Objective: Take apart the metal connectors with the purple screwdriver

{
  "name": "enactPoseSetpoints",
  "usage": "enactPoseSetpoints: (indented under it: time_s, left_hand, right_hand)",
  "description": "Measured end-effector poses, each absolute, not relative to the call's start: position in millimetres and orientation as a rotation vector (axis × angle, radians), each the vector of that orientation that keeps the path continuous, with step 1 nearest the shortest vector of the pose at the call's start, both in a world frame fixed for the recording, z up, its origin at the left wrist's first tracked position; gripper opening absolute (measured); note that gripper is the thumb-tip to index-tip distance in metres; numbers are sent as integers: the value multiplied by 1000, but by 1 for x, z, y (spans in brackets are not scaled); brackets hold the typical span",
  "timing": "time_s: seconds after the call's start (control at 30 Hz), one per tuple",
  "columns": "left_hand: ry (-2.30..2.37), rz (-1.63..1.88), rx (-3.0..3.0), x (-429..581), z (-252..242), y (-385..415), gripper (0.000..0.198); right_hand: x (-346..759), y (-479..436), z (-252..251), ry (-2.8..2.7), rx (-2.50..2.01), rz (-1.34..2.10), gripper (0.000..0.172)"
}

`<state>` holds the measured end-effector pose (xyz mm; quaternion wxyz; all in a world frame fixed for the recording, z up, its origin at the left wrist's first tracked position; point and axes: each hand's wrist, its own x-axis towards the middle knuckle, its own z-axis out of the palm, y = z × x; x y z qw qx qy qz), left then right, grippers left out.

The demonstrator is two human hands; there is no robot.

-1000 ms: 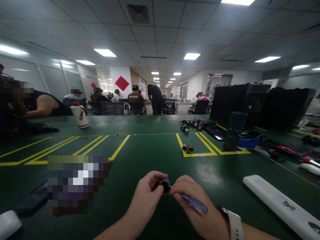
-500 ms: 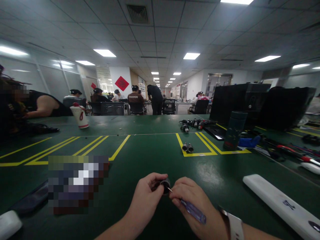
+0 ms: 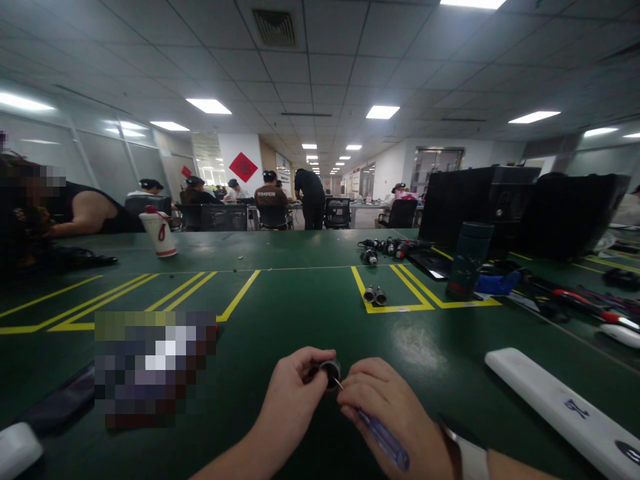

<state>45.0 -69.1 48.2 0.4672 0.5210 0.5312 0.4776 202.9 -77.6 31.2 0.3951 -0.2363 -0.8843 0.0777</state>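
Observation:
My left hand [image 3: 295, 390] is closed around a small dark metal cup-shaped part [image 3: 331, 375], its open end turned toward my right hand. Between the fingers of my right hand [image 3: 383, 400] is a screwdriver [image 3: 384, 437] with a clear purple handle. Its thin shaft points into the mouth of the metal part; where the tip touches inside is hidden. Both hands are just above the green table. Beyond them, two similar metal parts [image 3: 375, 295] stand side by side within a yellow-taped box.
A long white case [image 3: 560, 407] lies at right. Behind it stand a dark bottle [image 3: 469, 260] and black computer cases [image 3: 470, 207]. More metal parts with cables [image 3: 383, 249] lie farther back. At left are a paper cup [image 3: 160, 232], a blurred-out object [image 3: 155, 367] and a person's arm [image 3: 95, 208].
The screwdriver's handle has swung slightly downward and to the left as my right hand turned a little. My left hand keeps the metal part in nearly the same place.

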Motion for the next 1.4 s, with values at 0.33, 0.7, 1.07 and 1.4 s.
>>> enactPoseSetpoints:
  time_s: [0.33, 0.7, 1.07, 1.4]
  left_hand:
    - [1295, 1167, 1291, 43, 46, -66, 22]
    - [1295, 1180, 1267, 44, 47, -69, 22]
    - [1289, 1178, 1273, 44, 44, -68, 23]
    - [1274, 1162, 1273, 45, 45, -68, 23]
  right_hand:
    - [201, -76, 26, -2187, -598, 131, 15]
    - [202, -80, 31, -2175, -552, 168, 16]
    - [202, -77, 27, -2175, -530, 185, 18]
    - [201, -78, 28, -2202, -562, 176, 16]
